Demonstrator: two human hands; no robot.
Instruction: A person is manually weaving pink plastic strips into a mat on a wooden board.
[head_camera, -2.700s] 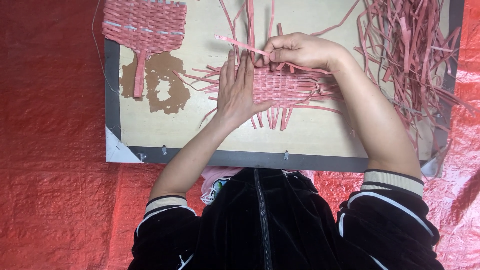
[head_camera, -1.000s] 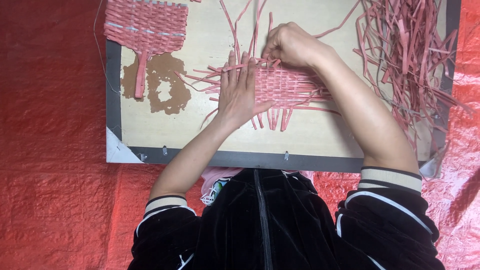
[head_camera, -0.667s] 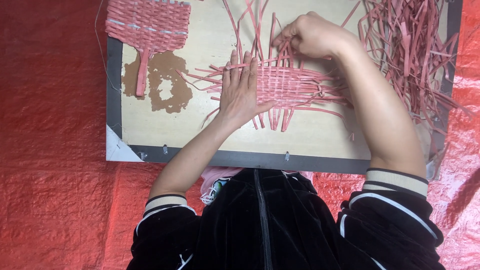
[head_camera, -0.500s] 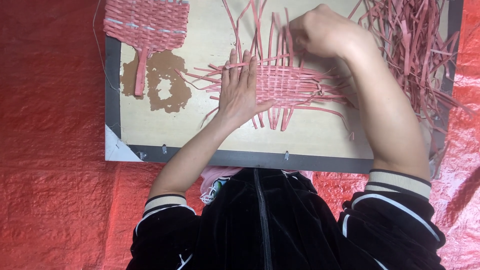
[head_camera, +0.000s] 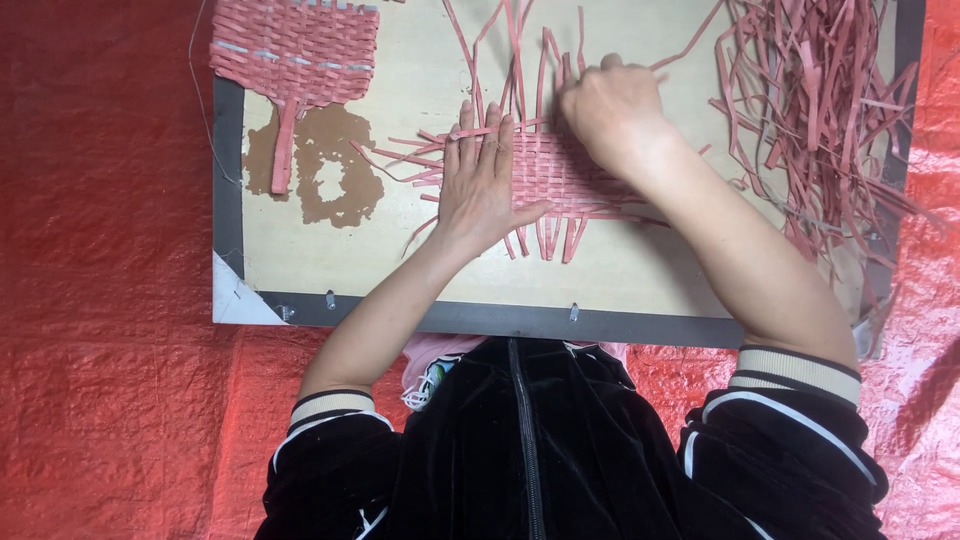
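Nearest the camera are the black jacket (head_camera: 520, 450) with striped cuffs and the red sheet (head_camera: 110, 400) under the board (head_camera: 400, 290), the pale surface that carries everything. Just beyond its dark near edge the left hand (head_camera: 480, 190) lies flat, fingers (head_camera: 487, 140) straight and close together, pressing down the left part of the half-woven mat (head_camera: 570, 180) of pink strips. The mat lies under and between both hands. To the right of those fingers the right hand (head_camera: 610, 110) is bunched at the mat's far edge, knuckles up; its fingertips are hidden, so I cannot tell whether they pinch a strip or only push one.

The middle of the mat looks tightly crossed, while loose ends (head_camera: 545, 235) stick out on the near side, to the left and up past the right hand, so by my judgement the weave is partly done, with more rows and the edges left.

Farther off to the left sit a brown patch (head_camera: 330, 175) and a finished woven piece (head_camera: 295, 50) with a stem. Far right lies a heap of spare strips (head_camera: 820, 90).
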